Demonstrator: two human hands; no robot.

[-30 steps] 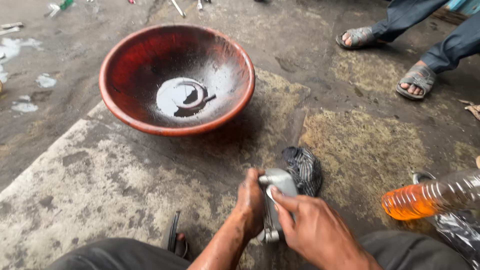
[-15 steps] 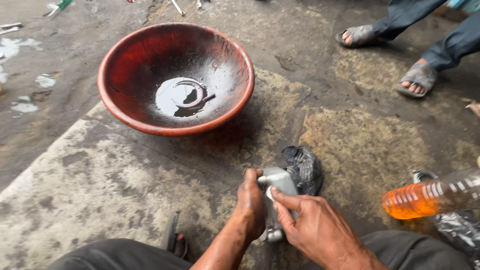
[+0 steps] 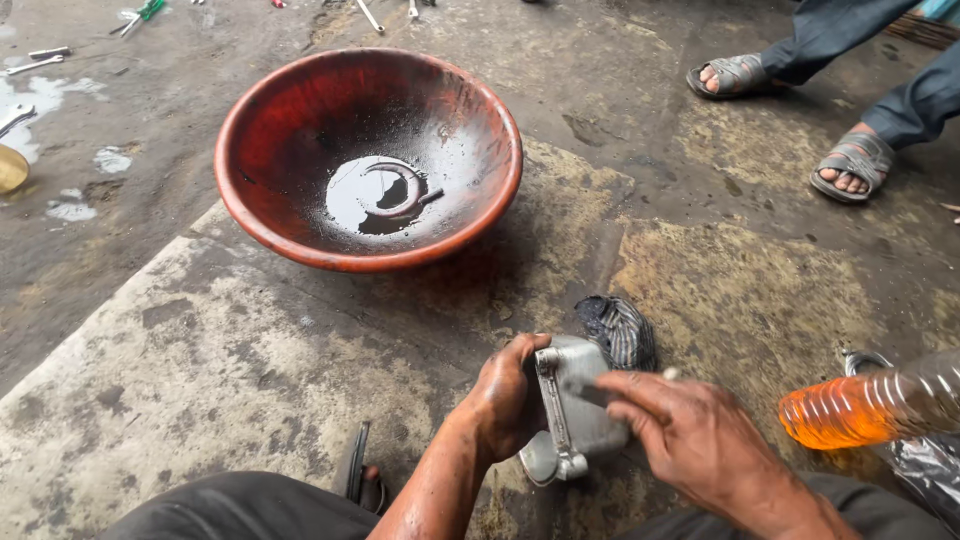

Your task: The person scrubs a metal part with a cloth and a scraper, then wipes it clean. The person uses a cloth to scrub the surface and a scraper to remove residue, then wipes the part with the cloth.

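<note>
Fingers point(image 3: 520, 362) of the left hand point(image 3: 505, 400) wrapped tight round the left edge of a grey metal part point(image 3: 578, 420), standing it on the concrete floor point(image 3: 250, 340) between the knees. Right hand point(image 3: 690, 435) closed on a small tool, hard to identify, pressed to the part's face. Best done with the left keeping firm bracing and short strokes so the part can't skid on the oily floor. Dark rag point(image 3: 620, 330) just behind, touching. Orange-liquid bottle point(image 3: 870, 405) near on the right; red basin point(image 3: 370, 155) with an oil puddle ahead. Open floor left. Another person's sandalled feet point(image 3: 790, 110) well apart.
</note>
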